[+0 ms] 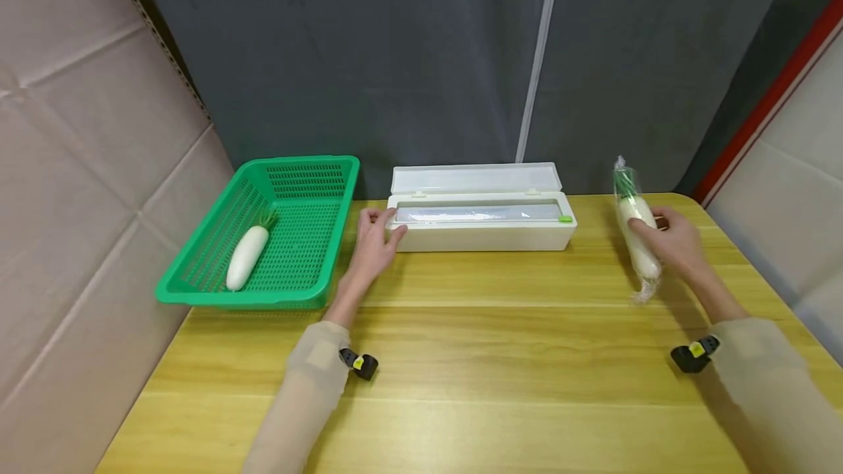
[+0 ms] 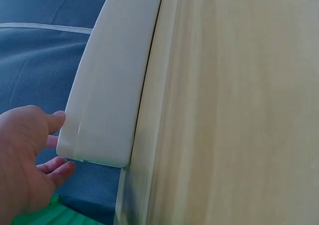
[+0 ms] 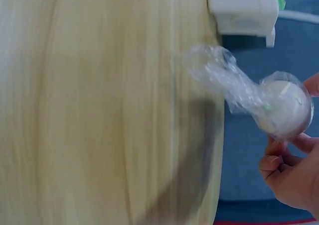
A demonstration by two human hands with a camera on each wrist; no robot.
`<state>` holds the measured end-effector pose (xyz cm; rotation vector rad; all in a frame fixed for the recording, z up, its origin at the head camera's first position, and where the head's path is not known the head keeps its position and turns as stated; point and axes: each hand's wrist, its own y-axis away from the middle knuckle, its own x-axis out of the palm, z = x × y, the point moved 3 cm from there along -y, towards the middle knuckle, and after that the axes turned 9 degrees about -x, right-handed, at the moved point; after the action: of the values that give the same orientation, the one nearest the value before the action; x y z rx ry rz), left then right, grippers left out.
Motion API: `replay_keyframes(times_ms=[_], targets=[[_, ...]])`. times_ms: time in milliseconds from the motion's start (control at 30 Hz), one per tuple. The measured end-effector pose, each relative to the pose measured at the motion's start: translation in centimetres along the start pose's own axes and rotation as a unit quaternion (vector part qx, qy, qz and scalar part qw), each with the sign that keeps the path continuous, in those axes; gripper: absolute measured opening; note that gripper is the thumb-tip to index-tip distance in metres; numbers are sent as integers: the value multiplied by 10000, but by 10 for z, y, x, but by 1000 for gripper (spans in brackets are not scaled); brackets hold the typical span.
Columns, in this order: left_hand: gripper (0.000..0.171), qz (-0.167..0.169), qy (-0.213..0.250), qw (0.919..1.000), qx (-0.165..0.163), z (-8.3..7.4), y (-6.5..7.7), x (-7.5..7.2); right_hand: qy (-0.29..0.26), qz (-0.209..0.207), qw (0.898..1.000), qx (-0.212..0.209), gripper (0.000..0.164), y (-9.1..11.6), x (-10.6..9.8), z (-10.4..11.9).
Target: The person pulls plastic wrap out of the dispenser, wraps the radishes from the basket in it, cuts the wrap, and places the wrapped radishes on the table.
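On the right, my right hand [image 1: 675,240] grips a white radish [image 1: 637,229] wrapped in clear plastic film. Its green leaf stubs point to the back, and twisted film ends stick out at both tips. In the right wrist view the radish [image 3: 286,108] is seen end-on, with a crumpled film tail [image 3: 234,85]. My left hand [image 1: 373,243] touches the left end of a white plastic wrap dispenser [image 1: 484,238], its thumb at the front top edge. The dispenser's lid [image 1: 476,178] stands up at the back, and a pale roll shows inside.
To the left a green basket [image 1: 336,254] holds an unwrapped radish [image 1: 246,258]. A green slider [image 1: 565,219] sits at the dispenser's right end. Behind the wooden table [image 1: 500,357] hangs a dark grey curtain [image 1: 395,57], with pale walls on either side.
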<state>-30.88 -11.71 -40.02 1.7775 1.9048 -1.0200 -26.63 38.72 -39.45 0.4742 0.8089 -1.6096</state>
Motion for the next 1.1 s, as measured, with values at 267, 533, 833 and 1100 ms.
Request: replay_keyframes(times_ms=[267, 533, 833, 1100], targets=[[45, -126, -126, 9997, 168, 1, -3, 1, 505, 189, 9980, 318, 72, -4, -14, -31], [50, 48, -230, 9997, -15, 2, -5, 2, 916, 379, 9938, 494, 76, -2, -27, -55], [51, 20, -219, 9998, -15, 1, -5, 4, 1291, 435, 9887, 629, 76, 1, -35, -74], [52, 34, -181, 9998, -72, 2, -3, 4, 1445, 904, 9836, 585, 82, -1, -38, -83]])
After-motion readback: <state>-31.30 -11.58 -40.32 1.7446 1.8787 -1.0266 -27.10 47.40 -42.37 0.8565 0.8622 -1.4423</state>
